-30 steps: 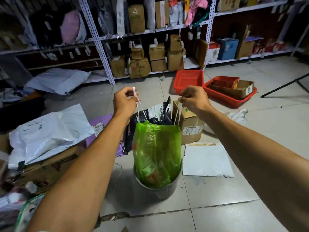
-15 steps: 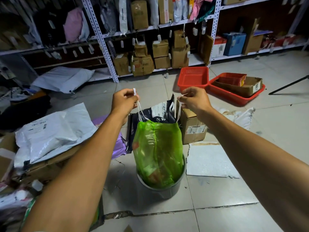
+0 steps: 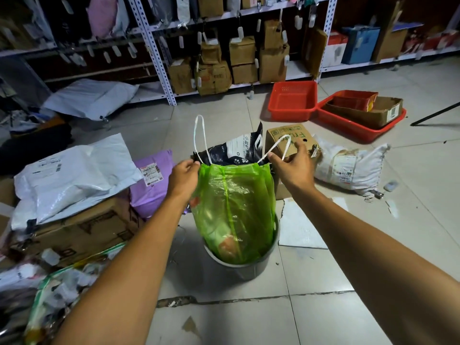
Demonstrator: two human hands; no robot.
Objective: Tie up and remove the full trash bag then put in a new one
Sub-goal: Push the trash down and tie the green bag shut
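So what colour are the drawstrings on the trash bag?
White, against the translucent green trash bag; drawstrings show best in the head view.

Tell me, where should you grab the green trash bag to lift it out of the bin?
Probably by the two white drawstring loops sticking up above the green trash bag, coming from above. The bag's top is cinched narrow and its bottom sits in the gray bin.

Translucent green plastic trash bag (image 3: 234, 210) sits in round grey bin (image 3: 245, 270). Left hand (image 3: 183, 175) and right hand (image 3: 292, 165) each pinch a white drawstring loop (image 3: 200, 135) at its cinched top.
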